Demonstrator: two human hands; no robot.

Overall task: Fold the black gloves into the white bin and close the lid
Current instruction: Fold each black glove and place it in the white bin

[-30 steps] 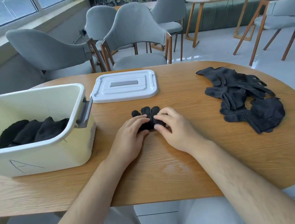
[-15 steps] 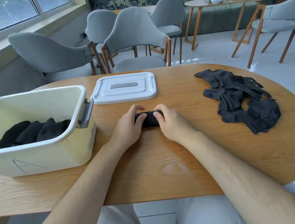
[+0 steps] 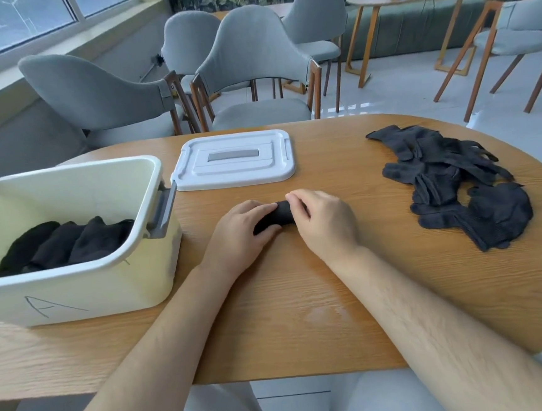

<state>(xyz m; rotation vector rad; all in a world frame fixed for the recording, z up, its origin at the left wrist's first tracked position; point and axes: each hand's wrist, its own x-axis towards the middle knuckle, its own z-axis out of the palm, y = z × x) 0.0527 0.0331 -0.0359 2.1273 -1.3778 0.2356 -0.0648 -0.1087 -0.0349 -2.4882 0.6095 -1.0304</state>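
Head view: the black glove [image 3: 280,214], flat a second ago, is now rolled into a tight bundle in the middle of the worktop [image 3: 305,317]. My left hand [image 3: 241,232] and right hand [image 3: 325,222] curl round its ends, fingers [image 3: 298,202] pinching it. I judge it ready for the white bin [image 3: 106,285] at left; loose gloves [image 3: 457,182] at right and the far lid [image 3: 233,161] still wait.

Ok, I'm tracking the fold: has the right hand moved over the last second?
Yes: the right hand has crept forward, toward the white lid, rolling the glove.
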